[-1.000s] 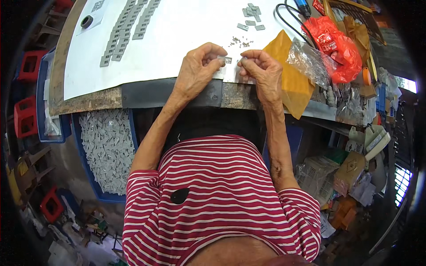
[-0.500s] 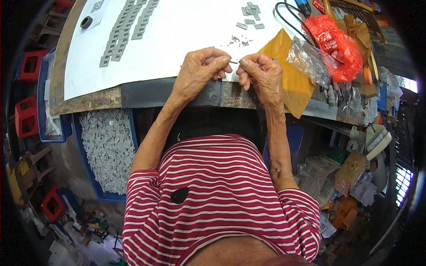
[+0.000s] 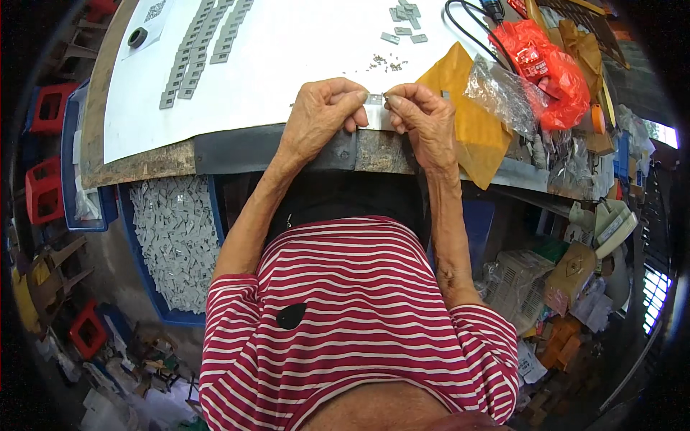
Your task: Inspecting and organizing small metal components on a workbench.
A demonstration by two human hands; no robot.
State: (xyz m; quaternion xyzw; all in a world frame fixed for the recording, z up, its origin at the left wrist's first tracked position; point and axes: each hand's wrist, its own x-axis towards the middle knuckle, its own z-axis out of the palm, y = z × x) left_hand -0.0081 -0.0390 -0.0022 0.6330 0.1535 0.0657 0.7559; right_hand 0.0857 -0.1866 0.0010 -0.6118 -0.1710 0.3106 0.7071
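Observation:
Over the near edge of the white work surface (image 3: 287, 65), my left hand (image 3: 320, 115) and my right hand (image 3: 425, 118) meet fingertip to fingertip. Between them they pinch a small grey rectangular part (image 3: 374, 99). My right thumb and forefinger press at its right end, where something tiny may be held; I cannot tell what. Loose grey parts (image 3: 404, 20) lie in a small heap at the far side, and tiny dark bits (image 3: 384, 63) are scattered just beyond my hands.
Rows of finished grey parts (image 3: 205, 43) lie at the far left of the sheet. A yellow envelope (image 3: 467, 115), a clear plastic bag (image 3: 503, 90) and a red bag (image 3: 546, 65) sit to the right. A blue crate (image 3: 140, 258) of grey parts stands below left.
Both hands stayed at the table edge. The fingertips closed in together on the small grey part, and the right fingers shifted slightly at its end.

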